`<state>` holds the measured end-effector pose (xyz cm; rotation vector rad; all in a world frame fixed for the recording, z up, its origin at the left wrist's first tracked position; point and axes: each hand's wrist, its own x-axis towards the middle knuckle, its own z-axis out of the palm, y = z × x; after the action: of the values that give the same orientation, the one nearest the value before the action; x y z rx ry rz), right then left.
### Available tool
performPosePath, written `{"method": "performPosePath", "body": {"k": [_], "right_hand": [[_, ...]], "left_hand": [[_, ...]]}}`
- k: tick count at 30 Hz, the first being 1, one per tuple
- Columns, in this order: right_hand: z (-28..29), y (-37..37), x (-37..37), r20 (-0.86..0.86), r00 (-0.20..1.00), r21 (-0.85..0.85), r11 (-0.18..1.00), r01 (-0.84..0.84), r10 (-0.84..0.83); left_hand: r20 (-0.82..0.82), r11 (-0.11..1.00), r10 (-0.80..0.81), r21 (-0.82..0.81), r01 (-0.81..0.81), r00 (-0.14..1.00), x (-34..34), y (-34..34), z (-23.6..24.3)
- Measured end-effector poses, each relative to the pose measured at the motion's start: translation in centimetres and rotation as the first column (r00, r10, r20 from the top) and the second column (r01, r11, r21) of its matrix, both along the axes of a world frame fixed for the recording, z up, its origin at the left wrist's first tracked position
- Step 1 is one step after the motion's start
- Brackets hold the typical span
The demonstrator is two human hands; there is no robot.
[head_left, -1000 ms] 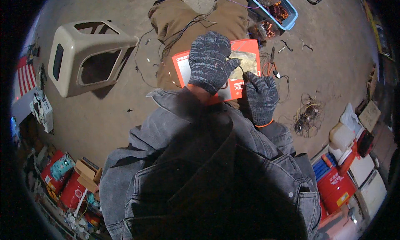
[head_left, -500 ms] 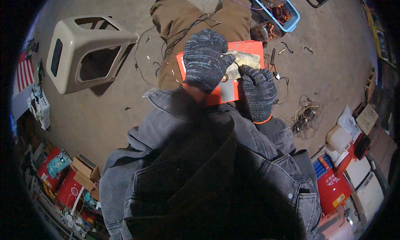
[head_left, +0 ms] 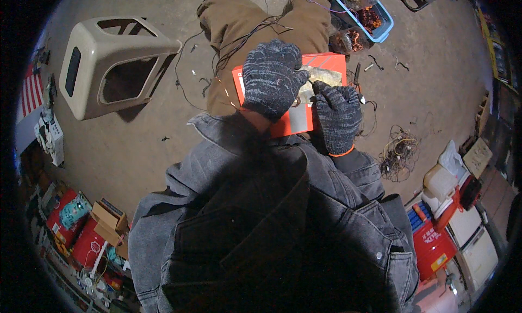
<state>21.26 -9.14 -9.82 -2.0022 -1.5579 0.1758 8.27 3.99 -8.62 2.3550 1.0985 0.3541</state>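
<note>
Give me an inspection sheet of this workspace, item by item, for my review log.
Surface: brown trousers serve as the work surface, above a grey-brown floor.
Job's things: red box across the lap, a yellowish patch on top.
Clutter: tangled wire bundle and scattered scraps on the floor.
Grippers: gloved left hand over the box, gloved right hand at its right side; anything pinched between fingers is unclear.
Cables: dark cables across the trousers.
Surroundings: beige housing, blue tub, cardboard box.
</note>
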Motion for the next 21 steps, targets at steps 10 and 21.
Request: {"method": "performPosePath", "body": {"k": [10,21], "right_hand": [[-0.16,-0.12,0.26,0.035,0.999,-0.011,1.000,-0.022,0.022],[0.15,-0.18,0.32,0.048,0.998,-0.058,0.998,-0.040,0.043]], "left_hand": [[-0.055,1.000,-0.011,-0.002,0.011,0.998,0.14,0.08,0.40],[-0.067,0.999,-0.031,0.010,0.032,0.997,0.14,0.14,0.28]]}}
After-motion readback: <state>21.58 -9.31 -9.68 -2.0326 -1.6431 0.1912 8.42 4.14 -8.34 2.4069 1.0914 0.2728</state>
